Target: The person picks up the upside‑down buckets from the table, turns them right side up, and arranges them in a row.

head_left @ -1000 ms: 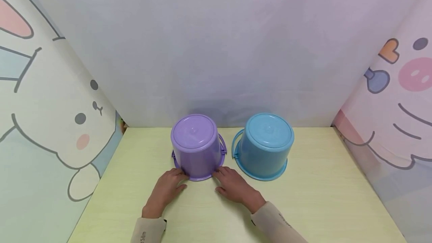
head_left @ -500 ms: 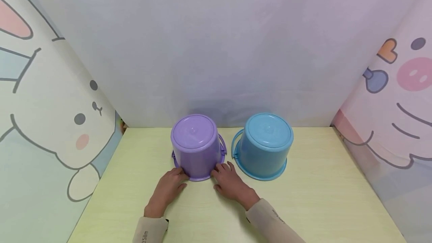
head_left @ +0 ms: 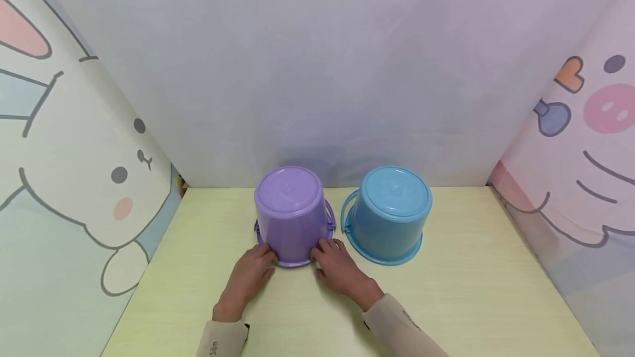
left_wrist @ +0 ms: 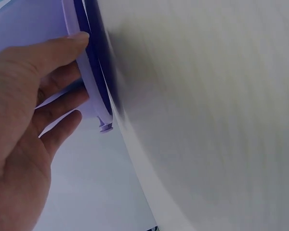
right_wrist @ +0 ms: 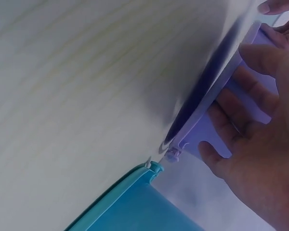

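Note:
An upside-down purple bucket (head_left: 290,194) stands at the back of the table, its handle hanging at the right side. My left hand (head_left: 249,275) grips the front left of its rim, thumb on the rim and fingers against the wall. At the front right, my right hand (head_left: 341,270) holds the same rim with thumb and fingers, the little finger sticking out free. A narrow dark gap shows between the purple rim (left_wrist: 94,79) and the table in the left wrist view. Close by on the right, apart from it, is an upside-down blue bucket (head_left: 392,236).
The pale wooden table (head_left: 471,291) meets a light back wall (head_left: 317,70) just behind both buckets. Cartoon-printed panels, a rabbit (head_left: 79,180) on the left and a pig (head_left: 585,180) on the right, border the sides.
The purple bucket has shifted slightly to the right and tipped a little. My right hand has shifted slightly along its rim. The blue bucket has stayed put.

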Demonstrator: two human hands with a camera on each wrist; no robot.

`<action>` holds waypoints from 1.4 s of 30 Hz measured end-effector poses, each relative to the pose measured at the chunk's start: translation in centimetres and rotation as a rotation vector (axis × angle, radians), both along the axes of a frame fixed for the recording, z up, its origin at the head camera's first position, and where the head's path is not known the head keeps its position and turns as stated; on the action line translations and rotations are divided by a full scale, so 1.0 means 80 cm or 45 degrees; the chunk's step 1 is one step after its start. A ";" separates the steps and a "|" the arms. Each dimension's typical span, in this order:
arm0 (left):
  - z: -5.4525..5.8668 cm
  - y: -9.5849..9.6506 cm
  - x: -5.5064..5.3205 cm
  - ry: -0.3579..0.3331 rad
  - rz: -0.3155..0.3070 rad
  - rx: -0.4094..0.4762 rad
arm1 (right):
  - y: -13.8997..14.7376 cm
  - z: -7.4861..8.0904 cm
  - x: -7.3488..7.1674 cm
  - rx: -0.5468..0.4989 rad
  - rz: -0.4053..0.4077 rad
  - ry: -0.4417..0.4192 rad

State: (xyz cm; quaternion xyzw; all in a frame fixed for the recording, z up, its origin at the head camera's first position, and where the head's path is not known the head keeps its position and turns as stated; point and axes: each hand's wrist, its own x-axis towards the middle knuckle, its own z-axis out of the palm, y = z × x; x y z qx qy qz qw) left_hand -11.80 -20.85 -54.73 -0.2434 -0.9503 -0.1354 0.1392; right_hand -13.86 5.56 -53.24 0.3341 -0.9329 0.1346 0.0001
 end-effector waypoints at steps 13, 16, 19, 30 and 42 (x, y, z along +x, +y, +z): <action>0.002 0.000 -0.002 0.196 -0.014 0.048 | 0.003 0.007 0.002 -0.144 0.005 0.151; 0.004 0.001 -0.002 0.232 -0.017 0.057 | 0.004 0.006 0.002 -0.178 0.008 0.188; 0.005 0.001 -0.002 0.267 -0.023 0.061 | 0.005 0.007 0.001 -0.200 0.010 0.203; 0.012 0.002 0.000 0.256 -0.038 0.145 | 0.005 0.012 -0.001 -0.281 -0.002 0.210; 0.030 0.006 0.004 0.242 -0.035 0.173 | 0.010 0.024 0.001 -0.382 0.031 0.265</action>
